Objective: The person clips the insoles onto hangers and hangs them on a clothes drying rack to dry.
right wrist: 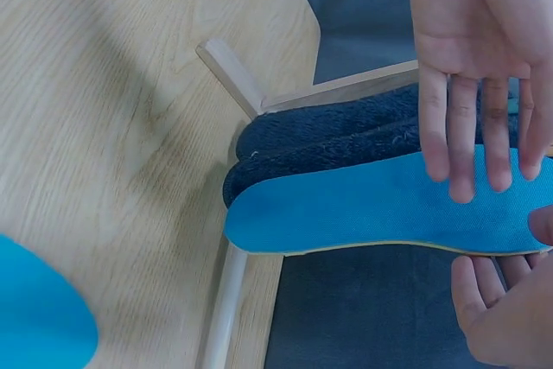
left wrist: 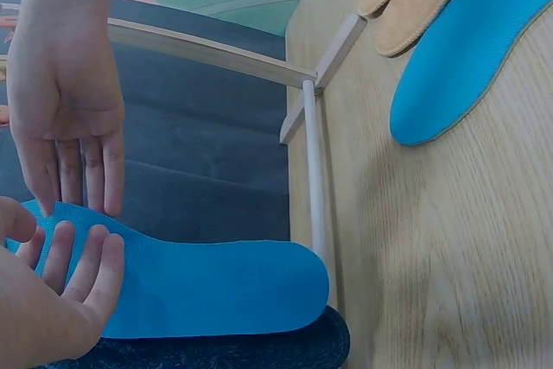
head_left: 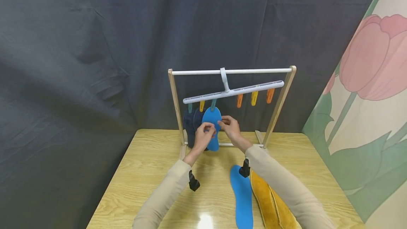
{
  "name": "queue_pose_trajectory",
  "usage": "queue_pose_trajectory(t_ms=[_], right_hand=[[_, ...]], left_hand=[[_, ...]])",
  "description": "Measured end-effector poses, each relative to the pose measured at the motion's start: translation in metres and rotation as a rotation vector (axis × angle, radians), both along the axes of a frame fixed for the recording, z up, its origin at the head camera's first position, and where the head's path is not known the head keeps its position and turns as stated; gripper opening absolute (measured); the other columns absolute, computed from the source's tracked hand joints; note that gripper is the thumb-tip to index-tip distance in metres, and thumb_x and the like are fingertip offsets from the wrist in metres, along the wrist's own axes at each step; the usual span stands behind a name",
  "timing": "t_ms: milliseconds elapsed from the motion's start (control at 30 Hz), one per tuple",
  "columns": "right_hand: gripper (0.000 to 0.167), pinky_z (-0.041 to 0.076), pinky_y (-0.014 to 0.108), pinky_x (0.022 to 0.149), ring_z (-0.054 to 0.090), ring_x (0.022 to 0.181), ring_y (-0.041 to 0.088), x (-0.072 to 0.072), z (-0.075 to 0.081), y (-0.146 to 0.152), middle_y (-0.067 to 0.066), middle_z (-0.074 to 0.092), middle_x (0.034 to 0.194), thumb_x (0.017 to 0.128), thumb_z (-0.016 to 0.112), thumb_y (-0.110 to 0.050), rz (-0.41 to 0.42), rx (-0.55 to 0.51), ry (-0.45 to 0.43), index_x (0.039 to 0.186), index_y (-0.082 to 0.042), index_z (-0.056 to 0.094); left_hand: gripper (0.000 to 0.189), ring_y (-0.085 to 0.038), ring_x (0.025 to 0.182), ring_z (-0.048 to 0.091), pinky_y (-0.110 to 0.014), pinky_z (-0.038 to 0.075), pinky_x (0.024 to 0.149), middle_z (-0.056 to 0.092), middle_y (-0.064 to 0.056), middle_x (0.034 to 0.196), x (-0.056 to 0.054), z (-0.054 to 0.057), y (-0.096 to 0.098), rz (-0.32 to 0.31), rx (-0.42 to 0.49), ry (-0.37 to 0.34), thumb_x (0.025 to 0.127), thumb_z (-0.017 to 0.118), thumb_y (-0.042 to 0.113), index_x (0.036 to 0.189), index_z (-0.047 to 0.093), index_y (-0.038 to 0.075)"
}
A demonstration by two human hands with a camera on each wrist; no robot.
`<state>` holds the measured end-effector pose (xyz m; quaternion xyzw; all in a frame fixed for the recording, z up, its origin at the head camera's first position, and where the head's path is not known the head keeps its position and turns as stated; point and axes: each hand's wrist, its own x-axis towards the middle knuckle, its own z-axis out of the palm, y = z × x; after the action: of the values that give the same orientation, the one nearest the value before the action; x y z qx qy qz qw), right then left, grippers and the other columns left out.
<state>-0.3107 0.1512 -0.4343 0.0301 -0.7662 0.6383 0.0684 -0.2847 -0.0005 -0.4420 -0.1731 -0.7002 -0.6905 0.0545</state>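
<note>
Pale wooden tabletop (head_left: 146,172) below, dark curtain (head_left: 95,63) behind, and look, a blue insole (head_left: 210,116) hangs right at the fingers, gripped above them by a teal clip (head_left: 213,104)! Right hand (head_left: 231,128) pinches its edge, thumb in front, fingers behind. Left hand (head_left: 202,138) spreads its fingers slightly across the front; touching or not, can't tell. Dark fuzzy insoles (head_left: 189,124) hang just beyond the left fingers; a second blue insole (head_left: 243,195) lies well below both hands.

No readable text, labels, brands, numbers or signs anywhere.
</note>
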Motion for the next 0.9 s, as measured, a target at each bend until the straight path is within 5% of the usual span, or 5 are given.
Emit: queue_pose_trajectory(t_ms=[167, 400, 633, 900], right_hand=[[0.037, 0.051, 0.042, 0.093, 0.057, 0.114, 0.039, 0.000, -0.003, 0.001, 0.028, 0.057, 0.126, 0.100, 0.058, -0.009, -0.009, -0.003, -0.006, 0.133, 0.007, 0.053], [0.034, 0.051, 0.043, 0.095, 0.058, 0.113, 0.040, 0.003, -0.009, 0.002, 0.029, 0.058, 0.123, 0.100, 0.058, -0.007, -0.014, -0.008, -0.022, 0.131, 0.009, 0.055], [0.031, 0.052, 0.039, 0.094, 0.059, 0.111, 0.042, 0.006, -0.014, 0.006, 0.028, 0.058, 0.120, 0.101, 0.056, -0.007, -0.005, -0.009, -0.026, 0.129, 0.008, 0.056], [0.029, 0.053, 0.042, 0.091, 0.059, 0.110, 0.042, 0.007, -0.023, 0.008, 0.026, 0.060, 0.119, 0.102, 0.056, -0.007, -0.005, 0.019, -0.033, 0.126, 0.008, 0.058]], left_hand=[[0.029, -0.051, 0.098, 0.062, -0.048, 0.057, 0.085, 0.061, -0.031, 0.105, -0.015, -0.014, 0.002, 0.006, 0.007, -0.004, 0.104, 0.052, 0.010, 0.120, 0.056, -0.014], [0.025, -0.042, 0.095, 0.067, -0.042, 0.058, 0.082, 0.064, -0.020, 0.102, -0.016, -0.013, 0.005, 0.027, -0.005, 0.014, 0.103, 0.055, 0.013, 0.118, 0.060, -0.006], [0.025, -0.037, 0.089, 0.069, -0.054, 0.055, 0.084, 0.061, -0.031, 0.103, 0.008, 0.025, 0.006, -0.013, -0.005, 0.029, 0.102, 0.053, 0.003, 0.118, 0.056, -0.016], [0.029, -0.053, 0.101, 0.061, -0.042, 0.059, 0.082, 0.057, -0.037, 0.111, 0.004, 0.035, 0.009, -0.065, 0.009, 0.025, 0.103, 0.051, 0.005, 0.123, 0.053, -0.017]])
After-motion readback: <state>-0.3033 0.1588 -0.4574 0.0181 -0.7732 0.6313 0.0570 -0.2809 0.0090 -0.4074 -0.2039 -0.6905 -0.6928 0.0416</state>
